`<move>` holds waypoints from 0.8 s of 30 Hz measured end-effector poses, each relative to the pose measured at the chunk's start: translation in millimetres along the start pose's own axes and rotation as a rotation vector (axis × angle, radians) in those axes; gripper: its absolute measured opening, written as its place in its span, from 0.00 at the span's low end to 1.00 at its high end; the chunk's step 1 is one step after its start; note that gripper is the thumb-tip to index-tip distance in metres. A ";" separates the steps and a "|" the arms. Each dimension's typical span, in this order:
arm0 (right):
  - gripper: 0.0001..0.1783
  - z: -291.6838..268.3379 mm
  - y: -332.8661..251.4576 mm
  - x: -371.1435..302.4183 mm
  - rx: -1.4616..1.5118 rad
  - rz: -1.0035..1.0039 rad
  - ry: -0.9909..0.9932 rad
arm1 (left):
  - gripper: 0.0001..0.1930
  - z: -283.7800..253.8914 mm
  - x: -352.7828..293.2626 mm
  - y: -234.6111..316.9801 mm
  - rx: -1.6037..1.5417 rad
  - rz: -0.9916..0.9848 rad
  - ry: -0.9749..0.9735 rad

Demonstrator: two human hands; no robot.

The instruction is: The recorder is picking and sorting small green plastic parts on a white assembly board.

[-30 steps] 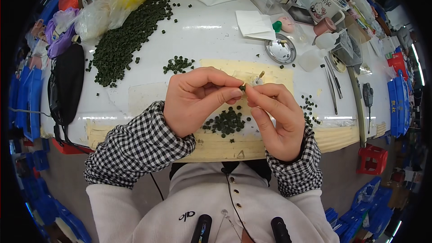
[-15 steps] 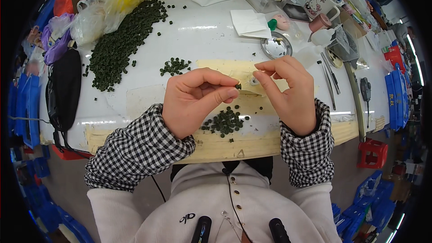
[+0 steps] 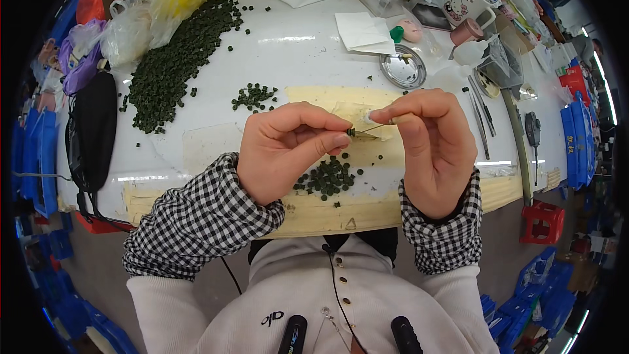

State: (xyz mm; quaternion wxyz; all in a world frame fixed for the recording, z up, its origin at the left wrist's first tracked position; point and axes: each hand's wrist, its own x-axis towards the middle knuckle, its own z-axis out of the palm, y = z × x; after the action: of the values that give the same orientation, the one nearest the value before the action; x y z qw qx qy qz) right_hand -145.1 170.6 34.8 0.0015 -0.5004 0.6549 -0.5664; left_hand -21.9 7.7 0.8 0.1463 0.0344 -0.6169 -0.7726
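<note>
Lower than half a second ago, the right hand point(image 3: 436, 157) pinches a thin tool point(image 3: 373, 128) toward a small dark-green piece point(image 3: 352, 132) gripped by the left hand point(image 3: 275, 151), inside the table's front edge point(image 3: 373, 214); bare tabletop point(image 3: 288, 59) opens beyond.

Left hand point(image 3: 278, 151) and right hand point(image 3: 438, 151) pinch, facing each other.

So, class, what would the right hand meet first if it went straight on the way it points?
The thin tool in the right hand points left, toward the small dark green piece pinched by the left hand, so that would probably be met first, though they may already touch; depth is unclear.
</note>
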 end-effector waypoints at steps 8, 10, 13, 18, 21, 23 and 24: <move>0.07 9.1 3.6 -3.5 0.153 0.071 -0.034 | 0.08 1.3 0.4 -1.2 0.008 0.010 -0.012; 0.07 8.9 4.0 -3.2 0.144 0.062 -0.039 | 0.08 1.4 0.4 -0.4 0.035 0.011 -0.014; 0.07 9.1 3.8 -3.5 0.153 0.073 -0.030 | 0.08 1.3 0.7 -1.1 0.025 0.018 -0.016; 0.07 9.6 1.9 -5.0 0.262 0.128 0.073 | 0.08 2.0 0.4 0.4 0.024 0.004 -0.010; 0.05 3.6 8.2 -4.9 0.003 0.088 0.150 | 0.08 1.9 0.0 0.1 0.012 0.003 -0.004; 0.03 0.7 15.1 -3.2 -0.265 0.001 0.097 | 0.08 1.7 -0.1 -0.1 0.008 0.004 0.000; 0.03 -0.1 17.1 -3.1 -0.401 -0.043 0.072 | 0.08 1.9 0.2 0.1 0.009 0.000 0.001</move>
State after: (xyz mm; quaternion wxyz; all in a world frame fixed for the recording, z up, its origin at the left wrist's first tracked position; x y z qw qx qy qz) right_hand -154.8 170.3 20.3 -0.1335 -0.4840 0.7434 -0.4419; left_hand -22.6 9.4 1.4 0.1466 0.0356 -0.6202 -0.7698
